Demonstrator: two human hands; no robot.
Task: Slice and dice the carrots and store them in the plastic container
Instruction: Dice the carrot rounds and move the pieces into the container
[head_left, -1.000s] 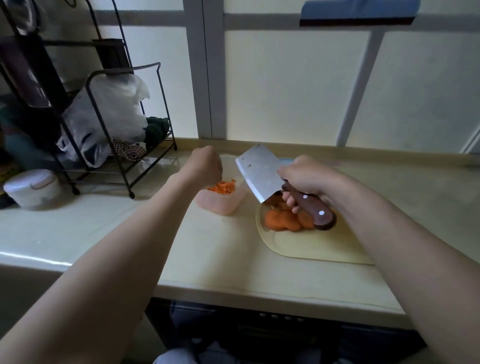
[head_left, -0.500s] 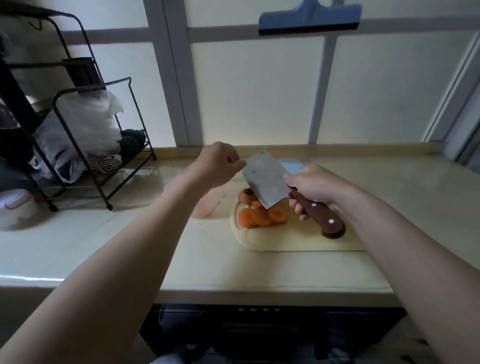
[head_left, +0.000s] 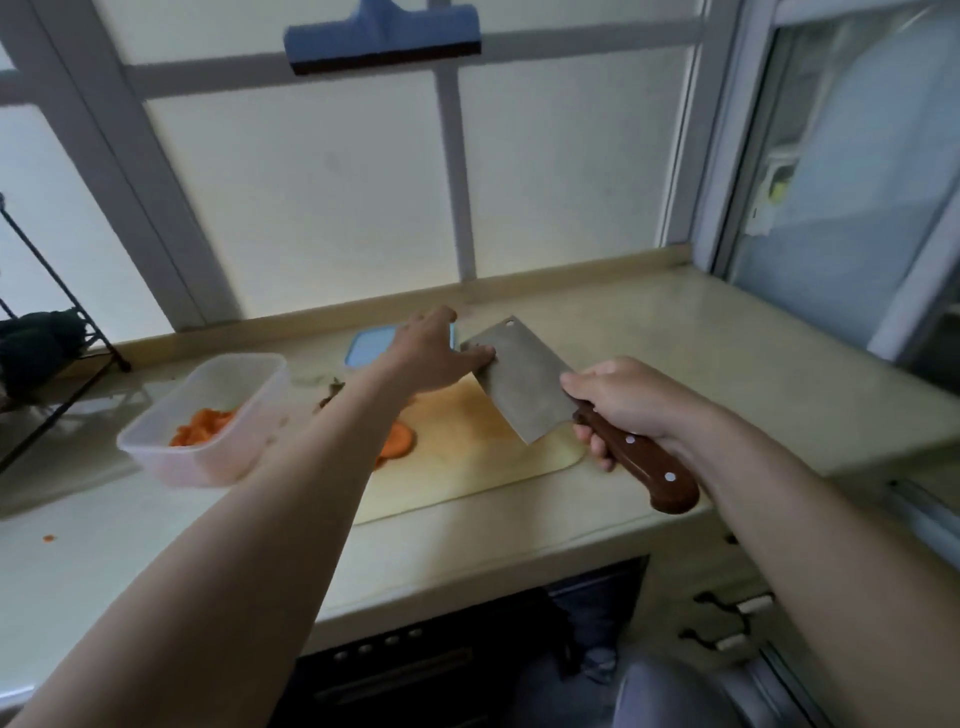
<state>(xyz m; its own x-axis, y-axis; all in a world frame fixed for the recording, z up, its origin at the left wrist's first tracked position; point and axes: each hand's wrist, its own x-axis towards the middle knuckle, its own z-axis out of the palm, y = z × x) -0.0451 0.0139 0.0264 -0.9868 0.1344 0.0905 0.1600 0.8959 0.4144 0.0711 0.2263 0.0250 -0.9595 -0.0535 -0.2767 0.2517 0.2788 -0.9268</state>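
**Orange carrot pieces (head_left: 200, 426) lie left of both hands; one cleaver (head_left: 519, 379) is held between them**

Furthest left of the hands, a black wire rack (head_left: 67, 364) stands on the bench (head_left: 701, 364) with dark green bundles on its bottom shelf. A single carrot scrap (head_left: 49, 538) lies on the bench, well to the left of the left forearm.

One clear plastic container (head_left: 208, 462) sits open just left of the left forearm. The carrot pieces are heaped in it, blurred together and too many to count.

One blue lid (head_left: 369, 345) lies flat, partly hidden behind the left hand (head_left: 431, 348). This hand reaches forward with its fingers stretched out, and the fingertips (head_left: 485, 356) press on the flat of the cleaver's blade.

One pale cutting board (head_left: 467, 467) lies under and between the two hands. Carrot slices (head_left: 400, 441) rest on its left part, right of the left forearm. The forearm covers some of them, so I cannot tell how many there are.

The blade is tilted above the board. The right hand (head_left: 623, 400) has its fingers curled tightly round the brown riveted handle (head_left: 649, 467).

Below the right forearm, two drawer pulls (head_left: 732, 608) show on the cabinet front. Above both hands, one blue squeegee (head_left: 382, 39) hangs on the window frame.
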